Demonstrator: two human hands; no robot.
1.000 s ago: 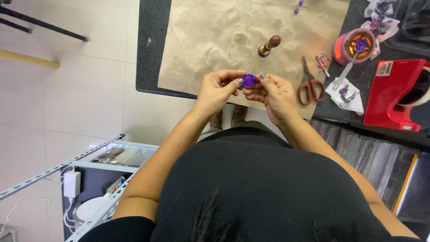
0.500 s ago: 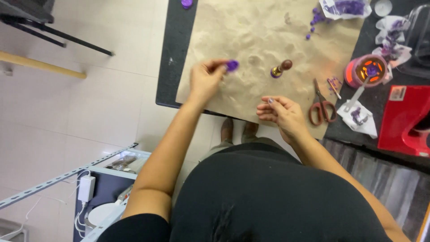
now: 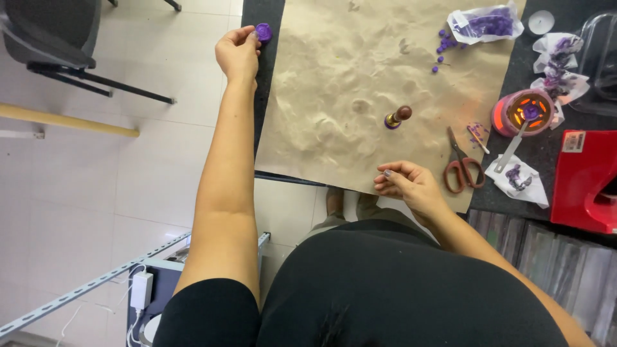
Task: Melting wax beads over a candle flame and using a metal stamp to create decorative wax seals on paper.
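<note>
Head view: my left hand (image 3: 236,53) pinches purple wax seal (image 3: 263,31) over the black table's (image 3: 267,77) far-left edge, right hand (image 3: 408,185) loosely curled, empty, on brown paper (image 3: 334,77); seemingly setting-aside step, release needs gentle lowering.

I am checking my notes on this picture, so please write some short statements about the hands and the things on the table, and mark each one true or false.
1. The left hand holds a purple wax seal at its fingertips. True.
2. The right hand grips the scissors. False: the scissors lie on the brown paper beside that hand, untouched.
3. The stamp with a wooden handle stands on the brown paper, apart from both hands. True.
4. The two hands are pressed together. False: the left arm is stretched out to the table's far left edge, while the right hand rests at the near edge.
5. Small purple beads lie loose near a clear bag. True.
</note>
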